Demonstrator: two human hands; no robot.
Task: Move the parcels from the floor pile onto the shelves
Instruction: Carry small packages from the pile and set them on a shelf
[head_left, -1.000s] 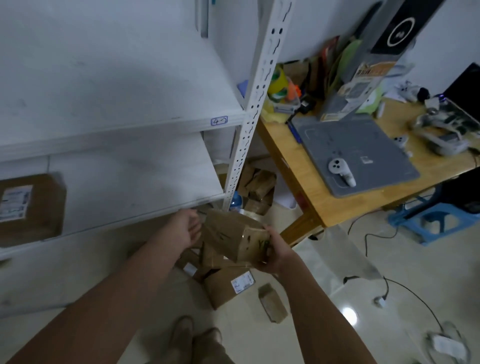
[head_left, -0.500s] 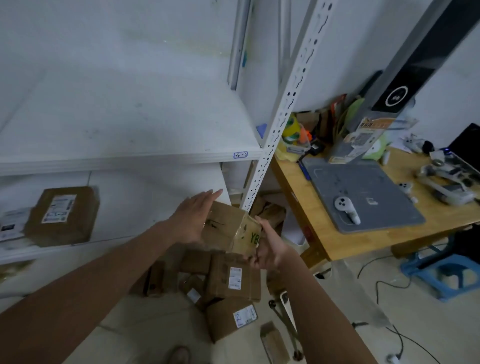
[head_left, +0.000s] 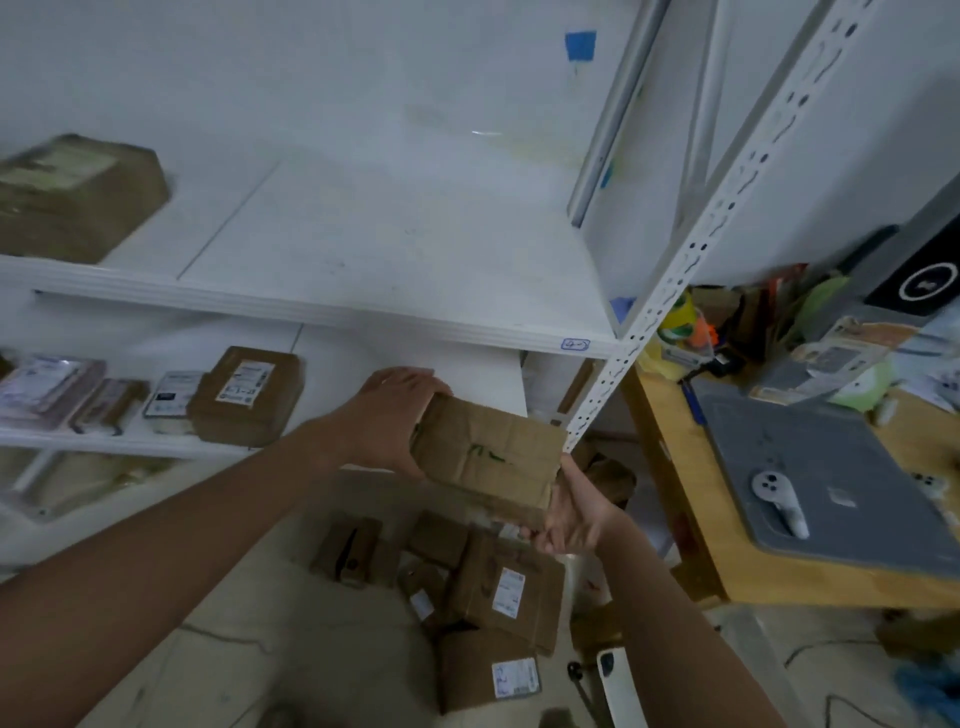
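Pale floor tiles (head_left: 234, 649) lie nearest, and on them the floor pile (head_left: 493, 597) of brown parcels sits heaped just below the hands, several with white labels turned up. Above the pile, the held parcel (head_left: 488, 457) is in the air and tilted, well off the floor and not yet on any shelf. The left hand (head_left: 387, 421) wraps its fingers over the parcel's far left end, while the right hand (head_left: 571, 514) cups the near right corner from underneath. This two-sided hold probably steadies the creased cardboard so it can slide in flat. Just beyond, the lower shelf (head_left: 130, 447) carries a labelled brown box (head_left: 244, 397) with flatter packets to its left, all ranged near the front edge; the likely landing spot is to the right of that box. Higher and further back, the upper shelf (head_left: 311, 306) holds one blurred box (head_left: 72, 200) at its far left. A perforated white upright (head_left: 727, 208) frames the shelves on the right. Past it, a wooden bench (head_left: 675, 519) bears a grey mat (head_left: 831, 467) and a white controller (head_left: 776, 499), apart from the work.
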